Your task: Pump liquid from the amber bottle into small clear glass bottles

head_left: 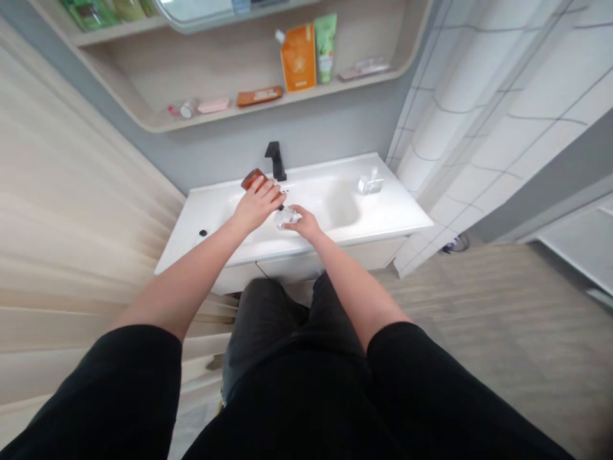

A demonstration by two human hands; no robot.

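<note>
My left hand (258, 206) is wrapped round a red-brown bottle (253, 177). That bottle is tilted, its base up to the left and its dark neck pointing down to the right. Just below the neck, my right hand (304, 225) grips a small clear bottle (284, 219) over the white sink (313, 191). The two bottles meet or nearly touch; I cannot tell which, nor whether liquid flows. Fingers hide much of both.
A black faucet (276, 161) stands behind my hands. Another clear bottle (370, 184) is on the right of the counter, and a small black round thing (203, 233) on the left. Above hangs a shelf (215, 124) with an orange pouch (299, 59) and a green tube (325, 48).
</note>
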